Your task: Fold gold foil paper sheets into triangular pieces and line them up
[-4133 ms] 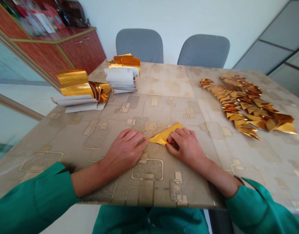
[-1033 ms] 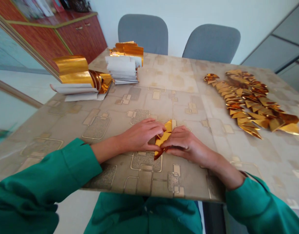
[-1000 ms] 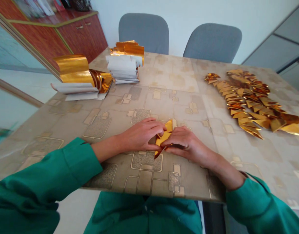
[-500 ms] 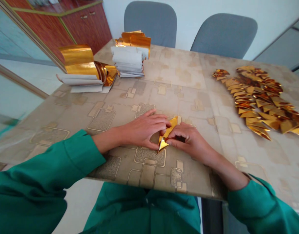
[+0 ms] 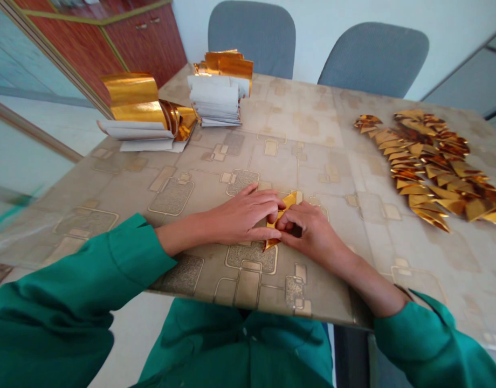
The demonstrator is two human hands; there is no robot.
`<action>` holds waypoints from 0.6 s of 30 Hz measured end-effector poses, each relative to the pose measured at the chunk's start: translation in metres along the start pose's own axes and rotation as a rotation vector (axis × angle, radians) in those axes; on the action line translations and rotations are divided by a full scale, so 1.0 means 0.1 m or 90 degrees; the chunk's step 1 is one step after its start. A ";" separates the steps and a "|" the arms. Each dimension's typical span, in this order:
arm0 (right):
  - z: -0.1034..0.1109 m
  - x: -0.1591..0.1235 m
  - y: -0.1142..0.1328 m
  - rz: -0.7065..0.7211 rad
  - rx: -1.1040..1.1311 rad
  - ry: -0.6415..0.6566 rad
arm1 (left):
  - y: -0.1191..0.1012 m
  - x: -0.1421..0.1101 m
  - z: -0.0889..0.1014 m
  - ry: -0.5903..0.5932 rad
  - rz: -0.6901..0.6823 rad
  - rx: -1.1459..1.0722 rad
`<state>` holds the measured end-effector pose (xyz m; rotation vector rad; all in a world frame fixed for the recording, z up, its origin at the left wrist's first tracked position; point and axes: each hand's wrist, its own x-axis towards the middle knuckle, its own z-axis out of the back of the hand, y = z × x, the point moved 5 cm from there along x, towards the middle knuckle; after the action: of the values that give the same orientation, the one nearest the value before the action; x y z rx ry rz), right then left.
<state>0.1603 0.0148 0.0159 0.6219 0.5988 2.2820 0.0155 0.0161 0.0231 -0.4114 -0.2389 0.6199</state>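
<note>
Left hand: From my screen, the left hand (image 5: 242, 218) is at the gold piece. Its thumb and first finger press on it from the left side.

Right hand: The right hand (image 5: 310, 234) is curled up tight on the other side, and its fingers wrap over the piece.

Grip: Both hands are clenched on the folded gold piece (image 5: 287, 204). They are not letting go. The fingers hide its middle, so I cannot see how the folds sit in there.

Where it is: The piece is between the two hands, just above the table top (image 5: 312, 132), close to the near edge. One gold corner pokes up, and a sharp tip pokes down toward me.

Done so far: On the right side lies a long heap of gold triangles (image 5: 428, 172). There are lots of them, and they overlap, so I cannot count them.

Not done yet: Two bunches look unfolded. One is a stack of white paper strips (image 5: 215, 99) with gold ends. The other is a curly bunch of gold foil (image 5: 135, 105) on white paper, at the left. Both look big next to the heap.

Rest: Two grey chairs (image 5: 252, 40) stand past the far side of the table. A red-brown cabinet (image 5: 145, 48) stands at the far left. Green sleeves (image 5: 82, 296) cover the arms.
</note>
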 end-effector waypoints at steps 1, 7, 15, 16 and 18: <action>0.00 -0.01 0.00 -0.002 -0.003 -0.004 | -0.01 0.01 -0.03 -0.010 0.009 0.013; -0.04 -0.04 -0.03 -0.029 -0.024 0.009 | -0.02 0.01 -0.12 -0.034 -0.002 0.067; 0.00 -0.07 -0.05 -0.081 -0.072 0.000 | -0.01 0.01 -0.12 -0.040 -0.022 0.098; 0.02 -0.07 -0.07 -0.090 -0.063 0.004 | -0.01 0.01 -0.12 -0.039 -0.022 0.100; 0.06 -0.09 -0.12 -0.102 -0.035 0.018 | -0.01 0.01 -0.11 -0.037 -0.023 0.104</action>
<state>0.1748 0.0177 0.0113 0.4979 0.5762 2.1522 0.0207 0.0129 0.0137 -0.2317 -0.2488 0.6112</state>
